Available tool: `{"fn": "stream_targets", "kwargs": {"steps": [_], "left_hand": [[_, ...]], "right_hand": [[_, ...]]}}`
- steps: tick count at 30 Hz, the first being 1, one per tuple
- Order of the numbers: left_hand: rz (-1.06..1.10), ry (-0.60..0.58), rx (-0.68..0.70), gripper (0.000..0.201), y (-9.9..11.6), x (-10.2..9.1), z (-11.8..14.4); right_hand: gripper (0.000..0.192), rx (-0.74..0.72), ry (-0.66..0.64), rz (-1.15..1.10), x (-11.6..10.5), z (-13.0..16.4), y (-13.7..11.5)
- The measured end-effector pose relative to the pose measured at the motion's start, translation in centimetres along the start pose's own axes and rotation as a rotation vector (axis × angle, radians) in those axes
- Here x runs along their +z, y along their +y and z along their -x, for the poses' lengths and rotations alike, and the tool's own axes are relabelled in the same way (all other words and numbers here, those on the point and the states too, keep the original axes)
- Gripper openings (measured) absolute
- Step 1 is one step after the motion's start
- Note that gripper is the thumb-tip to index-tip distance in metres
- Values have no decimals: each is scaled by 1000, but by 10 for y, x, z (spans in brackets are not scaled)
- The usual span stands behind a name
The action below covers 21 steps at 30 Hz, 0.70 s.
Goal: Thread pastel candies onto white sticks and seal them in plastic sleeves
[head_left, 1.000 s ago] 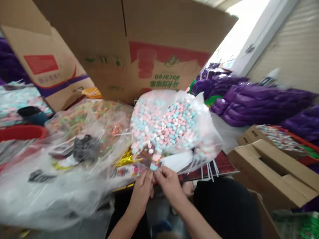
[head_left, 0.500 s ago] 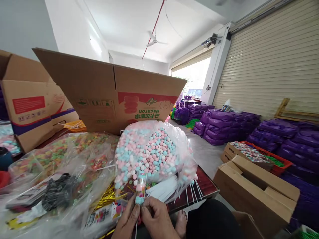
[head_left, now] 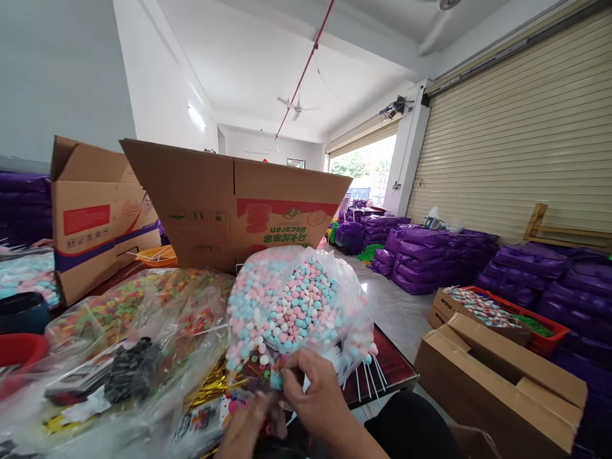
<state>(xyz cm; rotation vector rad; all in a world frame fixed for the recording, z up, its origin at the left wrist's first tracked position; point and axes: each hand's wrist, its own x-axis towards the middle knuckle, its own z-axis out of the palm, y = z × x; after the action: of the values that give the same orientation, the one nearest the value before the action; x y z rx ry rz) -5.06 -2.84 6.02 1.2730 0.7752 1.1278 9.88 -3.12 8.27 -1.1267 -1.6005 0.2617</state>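
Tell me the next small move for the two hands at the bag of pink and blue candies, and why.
Probably bring the right hand back toward the left hand: its fingertips already pinch a small blue piece at the mouth of the candy bag, and the left hand waits just below, what it holds unclear.

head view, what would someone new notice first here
The clear bag of pink, blue and white candies bulges mid-table, just above the right hand and left hand, which pinch something small between them. Behind it stands an open cardboard box; stacks of purple packs line the floor at right.
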Motion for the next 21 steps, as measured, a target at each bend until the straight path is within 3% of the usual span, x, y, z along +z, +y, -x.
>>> {"fn": "stream_targets", "kwargs": {"steps": [3, 5, 7, 9, 11, 15, 18, 21], "left_hand": [[152, 89, -50, 63, 15, -5, -1], [244, 149, -107, 66, 17, -12, -1], [201, 108, -158, 64, 11, -18, 0], [75, -16, -219, 64, -1, -20, -1], [19, -89, -296, 66, -10, -17, -3], [114, 12, -246, 58, 1, -10, 1], [113, 54, -163, 40, 20, -11, 8], [-172, -140, -119, 21, 20, -11, 12]], "right_hand": [[14, -175, -57, -13, 2, 9, -10], [15, -189, -79, -23, 4, 14, -10], [17, -146, -69, -10, 3, 15, -7], [16, -124, -46, 34, -1, 13, -6], [16, -175, -25, 87, -3, 13, -9], [15, -330, -67, 50, 0, 21, -14], [15, -191, -104, -17, 0, 22, -10], [12, 90, -110, -85, -8, 14, -6]]}}
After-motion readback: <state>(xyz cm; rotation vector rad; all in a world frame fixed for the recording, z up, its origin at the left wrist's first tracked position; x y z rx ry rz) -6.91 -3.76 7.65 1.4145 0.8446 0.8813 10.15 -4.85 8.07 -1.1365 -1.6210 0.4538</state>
